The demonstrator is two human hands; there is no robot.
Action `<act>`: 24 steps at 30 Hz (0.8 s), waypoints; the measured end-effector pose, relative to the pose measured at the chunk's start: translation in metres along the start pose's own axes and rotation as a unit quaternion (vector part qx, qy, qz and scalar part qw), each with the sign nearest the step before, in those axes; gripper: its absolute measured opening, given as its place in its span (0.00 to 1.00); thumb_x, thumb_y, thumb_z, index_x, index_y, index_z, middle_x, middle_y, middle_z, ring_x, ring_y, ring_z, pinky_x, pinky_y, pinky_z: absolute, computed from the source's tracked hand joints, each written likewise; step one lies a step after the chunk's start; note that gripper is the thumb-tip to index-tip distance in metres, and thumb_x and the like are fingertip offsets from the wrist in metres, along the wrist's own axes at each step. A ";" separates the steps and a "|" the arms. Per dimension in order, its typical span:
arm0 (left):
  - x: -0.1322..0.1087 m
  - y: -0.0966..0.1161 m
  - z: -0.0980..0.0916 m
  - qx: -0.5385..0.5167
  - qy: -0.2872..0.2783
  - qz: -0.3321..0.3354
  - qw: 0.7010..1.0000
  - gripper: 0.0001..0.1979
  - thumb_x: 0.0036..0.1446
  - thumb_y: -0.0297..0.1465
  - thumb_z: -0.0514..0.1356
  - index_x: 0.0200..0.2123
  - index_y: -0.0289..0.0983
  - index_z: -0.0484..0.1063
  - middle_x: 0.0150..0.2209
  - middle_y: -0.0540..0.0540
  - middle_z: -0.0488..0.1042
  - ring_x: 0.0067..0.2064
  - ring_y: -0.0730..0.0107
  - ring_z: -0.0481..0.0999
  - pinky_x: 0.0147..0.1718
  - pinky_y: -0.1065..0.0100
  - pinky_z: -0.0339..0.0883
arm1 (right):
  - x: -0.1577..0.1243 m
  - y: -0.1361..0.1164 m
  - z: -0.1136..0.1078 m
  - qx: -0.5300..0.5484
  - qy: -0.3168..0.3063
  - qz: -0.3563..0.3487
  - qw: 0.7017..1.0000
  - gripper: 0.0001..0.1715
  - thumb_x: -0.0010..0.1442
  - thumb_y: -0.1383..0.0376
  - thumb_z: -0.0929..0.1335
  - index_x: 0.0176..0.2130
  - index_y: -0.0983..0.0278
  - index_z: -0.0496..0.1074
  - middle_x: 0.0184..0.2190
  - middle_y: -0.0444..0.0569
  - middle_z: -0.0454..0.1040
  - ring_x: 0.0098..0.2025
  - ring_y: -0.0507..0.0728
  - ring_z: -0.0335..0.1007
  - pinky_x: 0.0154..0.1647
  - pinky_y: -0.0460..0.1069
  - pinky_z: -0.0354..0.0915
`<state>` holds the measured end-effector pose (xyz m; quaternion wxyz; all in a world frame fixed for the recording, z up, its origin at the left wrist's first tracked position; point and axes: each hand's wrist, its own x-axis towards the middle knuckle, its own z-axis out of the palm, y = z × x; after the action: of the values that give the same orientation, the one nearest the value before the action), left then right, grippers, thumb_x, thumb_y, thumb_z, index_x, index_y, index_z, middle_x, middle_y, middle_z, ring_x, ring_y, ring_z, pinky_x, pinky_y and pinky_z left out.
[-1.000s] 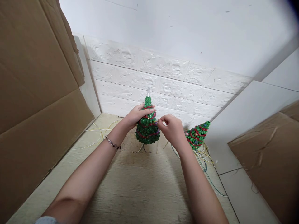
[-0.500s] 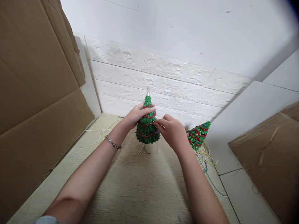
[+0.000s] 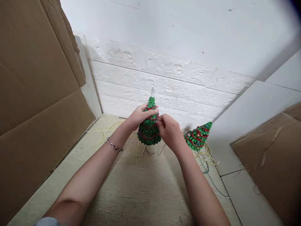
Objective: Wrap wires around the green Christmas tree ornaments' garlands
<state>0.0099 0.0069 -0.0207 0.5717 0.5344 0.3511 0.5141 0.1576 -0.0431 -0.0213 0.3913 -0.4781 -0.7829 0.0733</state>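
A small green Christmas tree (image 3: 150, 135) with red garland and a clear pointed topper (image 3: 152, 91) stands in front of me, leaning slightly right. My left hand (image 3: 141, 116) is wrapped round its upper part from the left, thumb across the front. At the tree's right side, my right hand (image 3: 169, 129) has its thumb and fingers pinched together against the branches; whatever is between them is too small or hidden to name. Thin wires (image 3: 146, 151) stick out below the tree's base.
Another decorated green tree (image 3: 199, 137) leans at the right, above tangled yellow, white and green wires (image 3: 207, 160). More loose wires (image 3: 100, 133) lie at the left. Cardboard (image 3: 42, 125) stands on the left, and more cardboard (image 3: 270, 153) on the right. A white brick-patterned wall (image 3: 131, 77) closes the back.
The tree's top has tilted a little to the right, with my left hand following. My right hand has shifted slightly left and turned, its fingers more curled at the branches.
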 end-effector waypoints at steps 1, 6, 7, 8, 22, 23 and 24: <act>0.000 0.000 0.000 0.000 0.008 0.006 1.000 0.21 0.39 0.37 0.69 0.38 0.36 0.74 0.35 0.47 0.76 0.35 0.70 0.73 0.36 0.68 0.65 | 0.001 0.001 0.000 0.014 0.005 -0.002 1.000 0.07 0.58 0.68 0.62 0.28 0.62 0.62 0.28 0.47 0.68 0.31 0.54 0.63 0.33 0.49 0.58; 0.004 0.002 -0.002 -0.041 0.069 0.044 0.996 0.18 0.42 0.36 0.68 0.36 0.35 0.73 0.31 0.49 0.74 0.32 0.74 0.71 0.32 0.71 0.65 | 0.002 0.006 0.000 0.083 0.006 0.000 0.997 0.09 0.60 0.65 0.61 0.40 0.63 0.67 0.32 0.48 0.72 0.31 0.53 0.66 0.35 0.48 0.60; 0.005 0.002 -0.002 -0.053 0.079 0.049 0.994 0.17 0.42 0.36 0.68 0.36 0.35 0.72 0.31 0.49 0.74 0.31 0.74 0.71 0.32 0.71 0.65 | 0.002 0.007 0.000 0.095 0.008 0.011 0.995 0.11 0.60 0.65 0.62 0.44 0.64 0.66 0.32 0.47 0.72 0.29 0.52 0.65 0.34 0.48 0.60; 0.006 0.003 -0.002 -0.062 0.089 0.054 0.993 0.16 0.42 0.36 0.67 0.35 0.35 0.72 0.30 0.50 0.73 0.31 0.75 0.71 0.31 0.71 0.66 | 0.002 0.009 0.001 0.104 0.012 0.024 0.994 0.13 0.59 0.66 0.62 0.45 0.64 0.65 0.31 0.46 0.71 0.28 0.52 0.64 0.32 0.48 0.60; 0.002 -0.002 0.005 -0.011 0.067 0.047 0.997 0.17 0.42 0.35 0.67 0.37 0.35 0.73 0.32 0.48 0.74 0.32 0.74 0.72 0.32 0.71 0.66 | 0.006 0.013 0.008 0.029 0.069 -0.034 0.997 0.08 0.58 0.70 0.63 0.29 0.62 0.70 0.30 0.48 0.73 0.35 0.55 0.69 0.38 0.50 0.63; 0.002 -0.003 0.006 -0.012 0.067 0.048 0.997 0.17 0.42 0.35 0.67 0.37 0.35 0.73 0.32 0.48 0.74 0.32 0.74 0.72 0.32 0.71 0.66 | 0.005 0.013 0.009 0.029 0.058 -0.035 0.997 0.07 0.58 0.70 0.63 0.30 0.62 0.69 0.30 0.47 0.73 0.35 0.55 0.69 0.38 0.50 0.62; 0.002 -0.002 0.006 -0.016 0.071 0.049 0.996 0.17 0.42 0.35 0.68 0.37 0.35 0.73 0.32 0.48 0.74 0.32 0.74 0.72 0.32 0.72 0.66 | 0.005 0.013 0.008 0.031 0.052 -0.030 0.998 0.05 0.58 0.69 0.64 0.32 0.62 0.69 0.30 0.47 0.73 0.34 0.54 0.68 0.38 0.49 0.62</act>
<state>0.0168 0.0075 -0.0217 0.5280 0.5042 0.3558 0.5835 0.1597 -0.0298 -0.0307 0.4480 -0.4453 -0.7728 0.0613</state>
